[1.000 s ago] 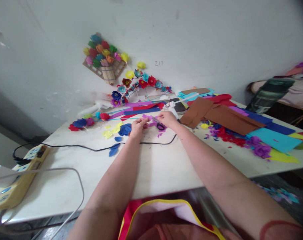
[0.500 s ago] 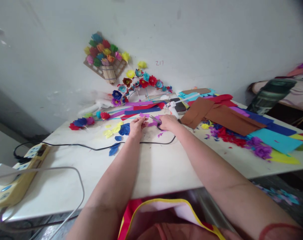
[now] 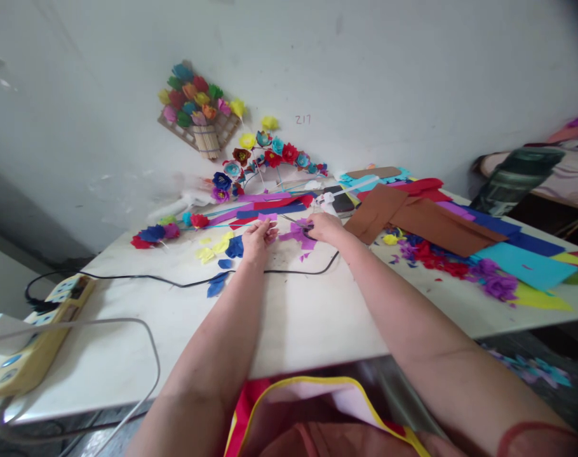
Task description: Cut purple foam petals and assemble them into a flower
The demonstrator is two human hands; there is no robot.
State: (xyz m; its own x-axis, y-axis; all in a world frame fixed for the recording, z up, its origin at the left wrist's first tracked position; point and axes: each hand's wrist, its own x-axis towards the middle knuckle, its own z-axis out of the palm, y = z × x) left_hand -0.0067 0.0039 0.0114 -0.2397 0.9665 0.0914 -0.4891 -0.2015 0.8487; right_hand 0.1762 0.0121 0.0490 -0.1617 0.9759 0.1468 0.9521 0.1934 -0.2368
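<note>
My left hand (image 3: 260,237) pinches a small piece of purple paper (image 3: 267,218) that sticks up beyond the fingertips. My right hand (image 3: 324,228) is closed around the handles of a pair of scissors (image 3: 291,219), whose blades point left toward the left hand with a gap between. Below the blades, loose purple paper pieces (image 3: 296,236) lie on the table, with small purple scraps nearer me. Blue paper petals (image 3: 216,284) and yellow paper pieces (image 3: 215,252) rest just left of my left hand.
A black cable (image 3: 165,279) crosses the table to a power strip (image 3: 63,317). Brown sheets (image 3: 446,225) and colored paper pile up at right. A white glue gun (image 3: 325,203) and a dark phone (image 3: 341,200) lie behind my right hand. Paper flowers (image 3: 272,155) stand by the wall.
My right hand and the scissors have moved slightly right, away from the purple piece. My left hand has shifted a little left with that piece.
</note>
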